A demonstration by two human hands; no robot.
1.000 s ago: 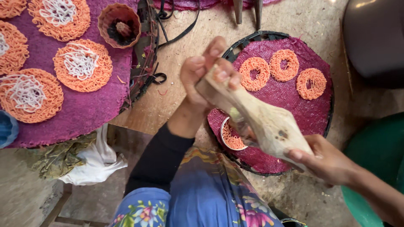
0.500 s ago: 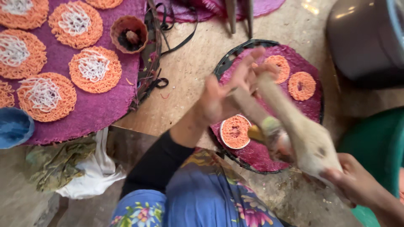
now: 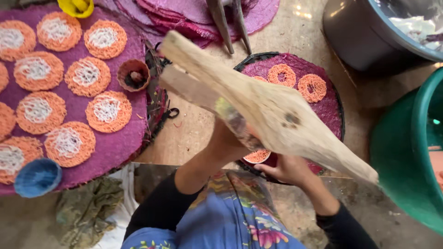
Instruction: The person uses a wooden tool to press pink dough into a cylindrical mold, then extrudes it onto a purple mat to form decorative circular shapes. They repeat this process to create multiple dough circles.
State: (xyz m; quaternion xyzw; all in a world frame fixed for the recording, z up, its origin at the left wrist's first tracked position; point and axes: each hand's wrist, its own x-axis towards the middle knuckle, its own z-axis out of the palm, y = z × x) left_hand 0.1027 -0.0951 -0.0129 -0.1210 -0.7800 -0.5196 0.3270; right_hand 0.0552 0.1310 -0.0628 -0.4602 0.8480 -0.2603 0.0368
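A long wooden press with two handles is lifted close to the camera and slants from upper left to lower right. My left hand reaches up under it and grips it near the metal barrel, so its fingers are mostly hidden. The barrel's mouth shows orange dough strands. Just beside that mouth, my right hand lies with curled fingers at the near rim of a round purple mat. What it holds is hidden. Three orange noodle rings lie on that mat.
A big purple mat on the left bears several orange-and-white noodle discs and a small brown cup. A blue cup sits at its near edge. A green tub and a grey basin stand at the right.
The press has swung up toward the camera. My right hand has left the far handle end and dropped to the mat's near rim. The view has shifted slightly.
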